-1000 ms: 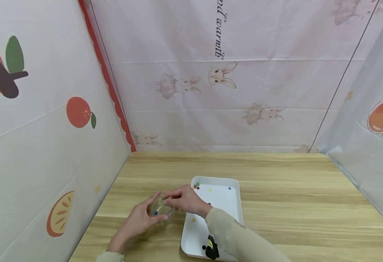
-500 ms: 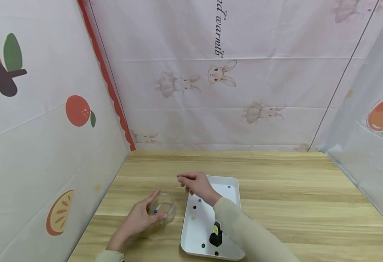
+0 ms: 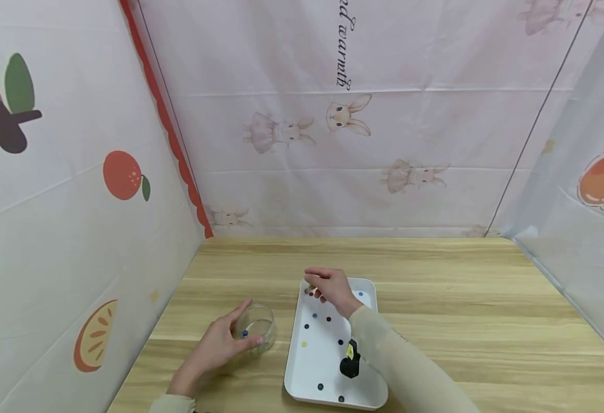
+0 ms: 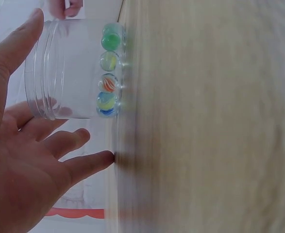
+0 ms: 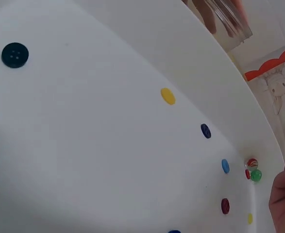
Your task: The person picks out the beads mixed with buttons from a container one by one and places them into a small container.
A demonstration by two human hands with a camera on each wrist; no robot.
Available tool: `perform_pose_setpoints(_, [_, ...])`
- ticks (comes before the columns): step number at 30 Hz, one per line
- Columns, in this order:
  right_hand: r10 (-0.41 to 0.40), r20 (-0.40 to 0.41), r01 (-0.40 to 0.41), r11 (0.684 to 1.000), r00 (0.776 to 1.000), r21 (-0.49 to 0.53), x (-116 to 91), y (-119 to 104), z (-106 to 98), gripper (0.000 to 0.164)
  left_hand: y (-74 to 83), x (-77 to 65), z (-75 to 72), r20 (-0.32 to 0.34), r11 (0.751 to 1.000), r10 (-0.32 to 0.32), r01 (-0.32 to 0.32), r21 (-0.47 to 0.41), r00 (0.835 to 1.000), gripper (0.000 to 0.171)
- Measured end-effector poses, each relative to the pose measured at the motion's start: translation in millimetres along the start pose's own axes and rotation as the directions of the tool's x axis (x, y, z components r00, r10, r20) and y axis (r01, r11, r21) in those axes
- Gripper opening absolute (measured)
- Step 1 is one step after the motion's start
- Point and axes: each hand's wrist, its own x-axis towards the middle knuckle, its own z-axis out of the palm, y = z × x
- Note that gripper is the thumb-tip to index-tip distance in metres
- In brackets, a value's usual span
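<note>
My left hand [image 3: 219, 344] holds a clear jar [image 3: 264, 328] upright on the table, left of the white tray [image 3: 309, 370]. Thumb and fingers lie on opposite sides of its rim. In the left wrist view several glass marbles line the jar's bottom, among them a green marble [image 4: 110, 41] and an orange-striped marble [image 4: 108, 83]. Over the tray's far left corner is my right hand [image 3: 332, 289], its fingers bent, with nothing seen between them. Close by them in that corner lie a green marble [image 5: 256, 175] and a red-swirled marble [image 5: 251, 164].
Several flat buttons are scattered across the tray, including a yellow button [image 5: 168, 96], a dark green button [image 5: 15, 55] and a dark red button [image 5: 225, 206]. A black device [image 3: 350, 365] shows beside the right sleeve. Printed cloth walls [image 3: 302, 201] stand behind and at both sides.
My right hand has moved from the jar's mouth, rightward and away from me, to the tray's far left corner. My left hand and the jar have stayed in place.
</note>
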Motion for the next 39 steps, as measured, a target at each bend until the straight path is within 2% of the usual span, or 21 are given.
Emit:
perform_pose_setpoints(6, [0.071, -0.043, -0.072, 0.996, 0.997, -0.044, 2.8, 11.4, -2.7, 0.029, -1.3, 1.8, -1.2, 0.004, 0.999, 0.028, -0.028, 0.017, 1.000, 0.099])
perform_pose_setpoints(13, [0.110, -0.104, -0.120, 0.988, 0.989, -0.099, 7.1, 24.1, -0.5, 0.022, -1.7, 2.7, 0.3, 0.006, 1.000, 0.010, -0.010, 0.017, 1.000, 0.102])
perform_pose_setpoints(19, [0.097, -0.116, -0.111, 0.987, 0.988, -0.118, 11.0, 28.3, -0.6, 0.019, -1.0, 3.1, 0.1, 0.005, 1.000, 0.006, -0.006, 0.024, 1.000, 0.102])
perform_pose_setpoints(33, [0.062, -0.092, -0.079, 0.980, 0.994, -0.185, 15.8, 35.0, 0.9, 0.020, -2.8, 3.4, 0.5, -0.005, 1.000, -0.011, 0.011, 0.018, 1.000, 0.101])
perform_pose_setpoints(39, [-0.015, -0.046, 0.003, 0.970, 0.999, -0.243, 14.2, 35.6, 1.3, 0.015, -4.3, 3.2, -1.0, 0.006, 1.000, 0.006, -0.006, 0.018, 1.000, 0.101])
